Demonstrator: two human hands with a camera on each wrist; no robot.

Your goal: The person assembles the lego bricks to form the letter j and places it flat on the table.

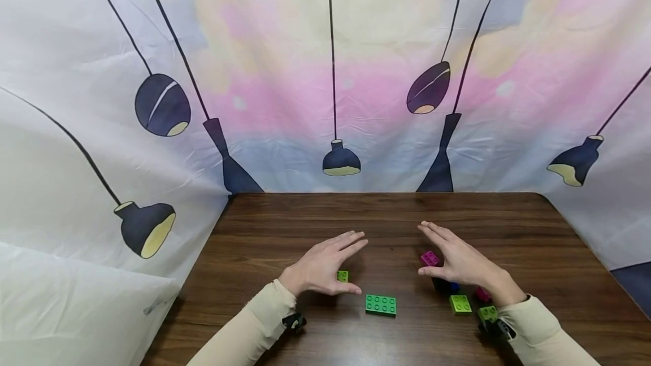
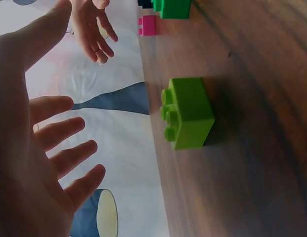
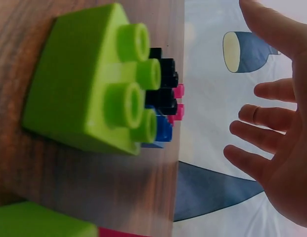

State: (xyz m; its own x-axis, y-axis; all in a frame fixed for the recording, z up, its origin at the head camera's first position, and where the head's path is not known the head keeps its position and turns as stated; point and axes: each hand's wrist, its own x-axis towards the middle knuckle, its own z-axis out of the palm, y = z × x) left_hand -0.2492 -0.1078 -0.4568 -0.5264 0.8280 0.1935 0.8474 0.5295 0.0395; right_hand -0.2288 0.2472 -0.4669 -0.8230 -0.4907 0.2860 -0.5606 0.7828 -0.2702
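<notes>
Fingers spread and holding nothing, my left hand hovers over the table, partly covering a lime-green block. That block, a small studded cube, shows whole in the left wrist view. A longer green block lies between the hands, just right of my left thumb. My right hand is likewise raised with straight fingers, above a group of blocks. Around it are a magenta block, a blue block half hidden by the hand, and a lime-green block. A black block shows in the right wrist view.
Near the right wrist lie another lime-green block and a dark pink block. The brown wooden table ends at a cloth backdrop printed with hanging lamps. Each wrist wears a small black camera.
</notes>
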